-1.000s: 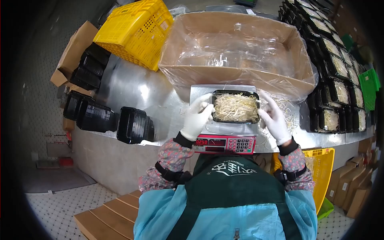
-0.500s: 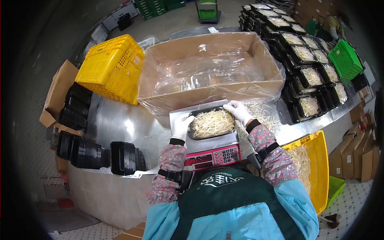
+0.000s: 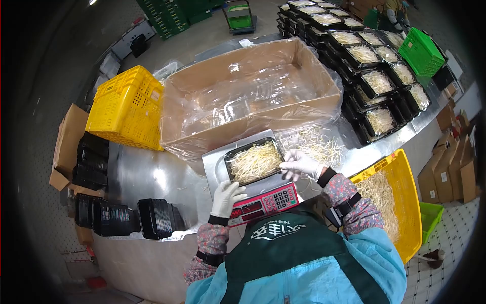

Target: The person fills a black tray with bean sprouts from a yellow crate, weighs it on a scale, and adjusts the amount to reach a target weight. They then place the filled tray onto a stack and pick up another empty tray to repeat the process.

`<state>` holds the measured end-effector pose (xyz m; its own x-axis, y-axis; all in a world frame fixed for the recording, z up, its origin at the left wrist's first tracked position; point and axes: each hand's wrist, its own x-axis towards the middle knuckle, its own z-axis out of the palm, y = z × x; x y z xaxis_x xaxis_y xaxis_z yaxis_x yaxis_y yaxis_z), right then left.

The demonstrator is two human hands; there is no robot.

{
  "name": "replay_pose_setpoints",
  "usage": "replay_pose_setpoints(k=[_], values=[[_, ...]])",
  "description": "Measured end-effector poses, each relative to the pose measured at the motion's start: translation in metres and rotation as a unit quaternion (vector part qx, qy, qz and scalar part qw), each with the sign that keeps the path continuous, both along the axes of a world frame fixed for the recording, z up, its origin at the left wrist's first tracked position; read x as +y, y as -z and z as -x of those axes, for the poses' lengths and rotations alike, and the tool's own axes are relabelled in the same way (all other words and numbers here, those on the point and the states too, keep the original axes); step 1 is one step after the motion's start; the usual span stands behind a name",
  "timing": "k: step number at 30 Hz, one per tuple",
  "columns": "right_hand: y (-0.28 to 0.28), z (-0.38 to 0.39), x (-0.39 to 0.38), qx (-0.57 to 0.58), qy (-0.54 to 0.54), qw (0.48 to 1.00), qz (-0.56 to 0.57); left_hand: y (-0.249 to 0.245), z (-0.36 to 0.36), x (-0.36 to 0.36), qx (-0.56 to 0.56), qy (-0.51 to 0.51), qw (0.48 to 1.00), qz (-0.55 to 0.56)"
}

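A black plastic tray filled with bean sprouts rests on the metal platform of a red-fronted scale. My left hand, in a white glove, is just below the tray's near left corner, its fingers apart and nothing visible in them. At the tray's right edge is my right hand, also gloved, with its fingertips drawn together by the rim. Whatever those fingertips hold, if anything, is too small to make out. Loose bean sprouts lie on the metal table right of the scale.
A plastic-lined cardboard box stands behind the scale, a yellow crate to its left. Stacked black trays sit front left. Filled trays are piled at right. A yellow bin holds more sprouts. A person is at far right.
Both hands have come off their grip on the tray's sides. My left hand has dropped toward me, and my right hand has moved down along the right edge. The view has shifted and tilted.
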<state>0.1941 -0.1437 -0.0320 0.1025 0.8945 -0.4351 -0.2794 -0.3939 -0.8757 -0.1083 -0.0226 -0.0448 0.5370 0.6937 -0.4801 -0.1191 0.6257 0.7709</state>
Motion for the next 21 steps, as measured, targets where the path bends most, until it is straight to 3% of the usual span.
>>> replay_pose_setpoints(k=[2,6,9,12,13,15,16,17,19,21], values=[[0.027,0.008,-0.002,0.129,0.075,0.988,-0.033,-0.004,-0.013,-0.014,-0.046,-0.032,0.998,0.015],[0.026,0.018,-0.014,0.13,0.127,0.979,-0.089,0.003,-0.029,-0.015,-0.053,-0.073,0.995,-0.042],[0.003,0.014,-0.03,0.055,0.128,0.988,-0.071,-0.009,-0.038,-0.011,-0.044,-0.035,0.996,-0.076],[-0.031,-0.02,-0.057,-0.25,0.077,0.961,-0.086,-0.038,-0.063,-0.017,-0.029,0.033,0.993,-0.11],[-0.044,-0.031,-0.066,-0.413,0.084,0.899,-0.116,-0.048,-0.074,-0.02,-0.019,0.057,0.99,-0.129],[-0.045,-0.053,-0.077,-0.482,0.102,0.844,-0.213,-0.049,-0.092,-0.024,-0.044,0.124,0.983,-0.125],[-0.057,-0.057,-0.083,-0.41,0.085,0.871,-0.257,-0.043,-0.1,-0.027,-0.053,0.164,0.977,-0.128],[-0.063,-0.065,-0.091,-0.365,0.079,0.906,-0.199,-0.036,-0.11,-0.025,-0.093,0.199,0.97,-0.101],[-0.071,-0.086,-0.116,-0.263,0.064,0.959,-0.079,-0.057,-0.141,-0.045,-0.07,0.199,0.964,-0.164],[-0.064,-0.114,-0.141,-0.205,0.225,0.94,-0.153,-0.064,-0.155,-0.05,-0.132,0.211,0.956,-0.156]])
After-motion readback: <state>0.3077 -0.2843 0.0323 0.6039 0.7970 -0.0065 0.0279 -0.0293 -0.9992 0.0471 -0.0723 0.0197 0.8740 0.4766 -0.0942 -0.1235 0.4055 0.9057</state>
